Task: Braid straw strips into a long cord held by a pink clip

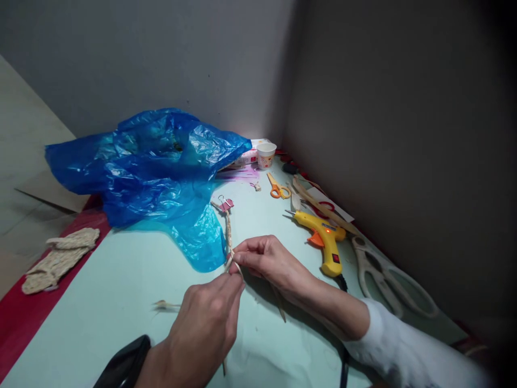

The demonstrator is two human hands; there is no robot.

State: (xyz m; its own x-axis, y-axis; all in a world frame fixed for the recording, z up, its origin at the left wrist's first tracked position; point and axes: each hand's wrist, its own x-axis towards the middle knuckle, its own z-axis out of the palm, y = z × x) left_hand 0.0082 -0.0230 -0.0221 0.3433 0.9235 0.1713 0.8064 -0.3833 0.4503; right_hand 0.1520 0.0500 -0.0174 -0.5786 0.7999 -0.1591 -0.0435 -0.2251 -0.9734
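A thin braid of straw-coloured strands [229, 231] runs down the table toward me, its far end held in a pink binder clip [226, 204]. At its near end, my left hand [212, 310] is closed with the fingertips pinching the loose strands. My right hand [269, 261] pinches the braid just above, thumb and forefinger together. Strand ends stick out below both hands. One frayed end [163, 305] pokes out left of my left hand. Fingers hide part of where the strands cross.
A crumpled blue plastic bag [161, 167] spreads over the back left, beside a woven straw slipper [60, 260]. On the right lie a yellow glue gun [323, 237], orange scissors [278, 188] and large scissors [388, 280]. A paper cup [266, 156] stands near the walls.
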